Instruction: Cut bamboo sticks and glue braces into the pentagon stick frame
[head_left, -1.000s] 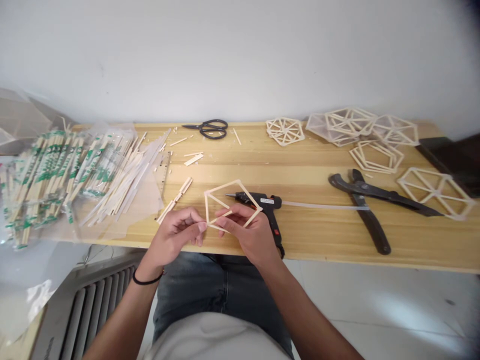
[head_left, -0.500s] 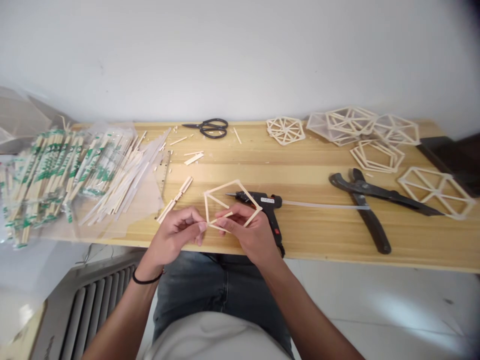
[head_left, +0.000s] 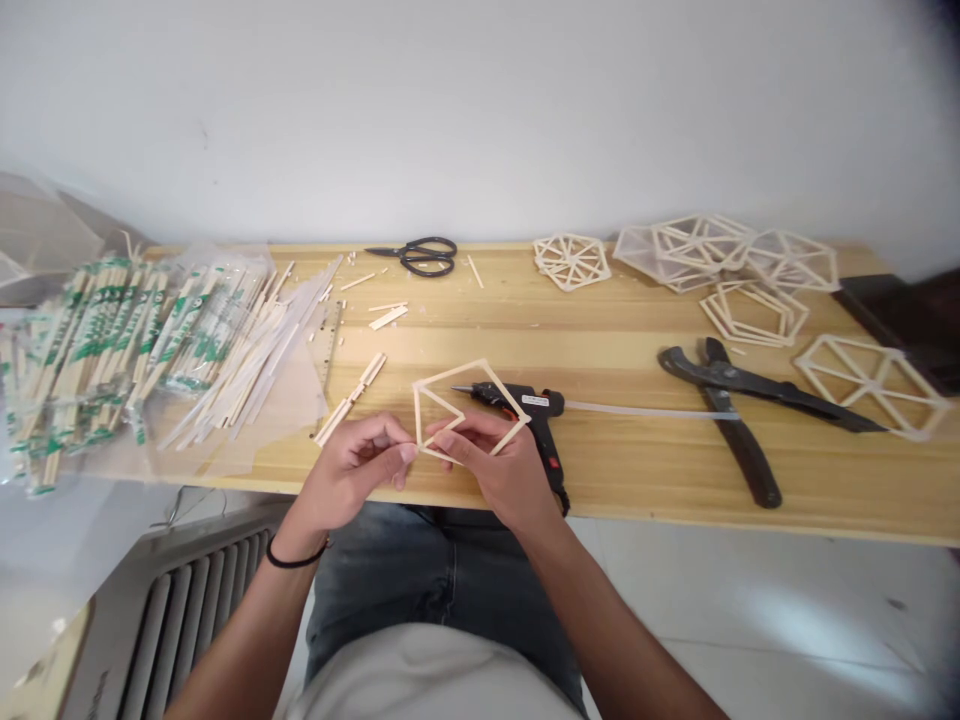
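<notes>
We see the left hand point(head_left: 352, 470) and the right hand point(head_left: 504, 470) both up over the near edge of the light wooden bench point(head_left: 615, 450), holding one pale five-sided frame of thin wooden sticks point(head_left: 465, 410) between them. Left grip is pressed together, thumb and forefinger pinching the frame's near-left corner; right grip pinches the frame's lower side, its fingers point(head_left: 461, 432) folded over a short inner stick. The frame is tilted, lifted off the bench, its far corner pointing away from both grips. Just beyond and right of the right grip lies a black hot glue gun point(head_left: 536, 415), nozzle pointing left behind the frame, a clear glue stick point(head_left: 645, 411) trailing out to the right. Further right of that grip: black long-handled cutting pliers point(head_left: 739, 415), then several finished stick-built hexagon and pentagon frames point(head_left: 720, 260) at the far right. Left of the left grip: short loose cut wooden sticks point(head_left: 352, 395), and well beyond them a heap of wrapped disposable chopsticks in clear green-printed sleeves point(head_left: 127, 340). Black scissors point(head_left: 420, 256) lie far ahead of both grips by the wall. A black band point(head_left: 295, 560) sits on the left wrist.
</notes>
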